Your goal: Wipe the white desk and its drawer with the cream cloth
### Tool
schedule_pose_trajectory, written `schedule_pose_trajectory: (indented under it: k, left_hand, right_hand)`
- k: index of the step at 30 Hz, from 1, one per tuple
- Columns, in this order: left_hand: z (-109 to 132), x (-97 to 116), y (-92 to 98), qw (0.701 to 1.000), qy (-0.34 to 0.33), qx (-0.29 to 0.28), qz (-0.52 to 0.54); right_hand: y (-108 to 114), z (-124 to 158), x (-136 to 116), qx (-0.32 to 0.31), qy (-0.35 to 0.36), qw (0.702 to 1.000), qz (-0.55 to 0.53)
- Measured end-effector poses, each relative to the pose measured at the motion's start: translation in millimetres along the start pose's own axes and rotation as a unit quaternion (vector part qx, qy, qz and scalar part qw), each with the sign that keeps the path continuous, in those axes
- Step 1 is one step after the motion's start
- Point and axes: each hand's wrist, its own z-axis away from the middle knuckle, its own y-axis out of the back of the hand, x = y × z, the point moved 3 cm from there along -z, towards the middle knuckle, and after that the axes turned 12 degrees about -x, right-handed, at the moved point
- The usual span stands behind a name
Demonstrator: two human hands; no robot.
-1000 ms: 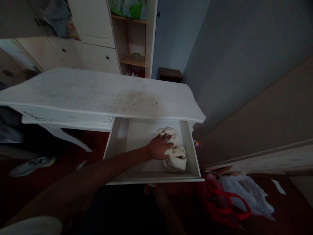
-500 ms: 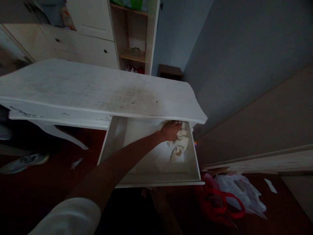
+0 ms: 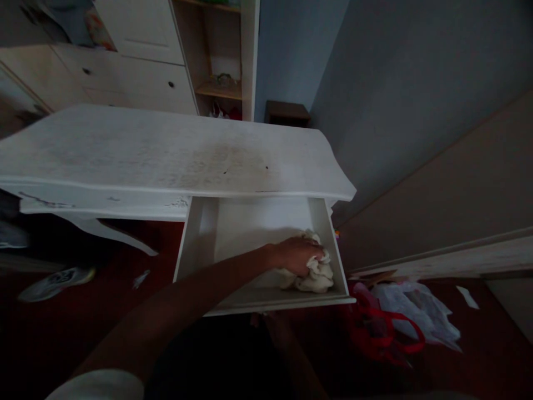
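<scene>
Left hand [image 3: 296, 255] curled tight on the cloth [image 3: 318, 279] inside the drawer [image 3: 245, 219], by its front right corner: wiping, surely! Right hand [image 3: 275, 326] under the drawer's front, grip untellable; next stroke wants firm pressure.

head view, single: set above an open drawer [image 3: 254, 218], facing forward and down; drawer near, white desk [image 3: 112, 147] just beyond, cabinet [image 3: 144, 33] farther back, upper left.

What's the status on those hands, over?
Left hand gripping crumpled cream cloth, inside open white rectangular drawer. Right hand below drawer's front edge, grip unclear. Drawer's side wall close beside cloth.
</scene>
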Motion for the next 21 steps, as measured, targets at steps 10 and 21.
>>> schedule_pose_trajectory:
  k: [10, 21]
  left_hand:
    - [0.5, -8.3, -17.2, 0.863, 0.110, 0.170, 0.462]
    - [-27.8, -34.3, 32.1, 0.757, 0.150, 0.399, 0.495]
  right_hand:
    - [-1.9, 2.2, -16.2, 0.018, 0.012, 0.999, 0.046]
    - [1.1, 1.2, -0.7, 0.034, 0.014, 0.999, -0.011]
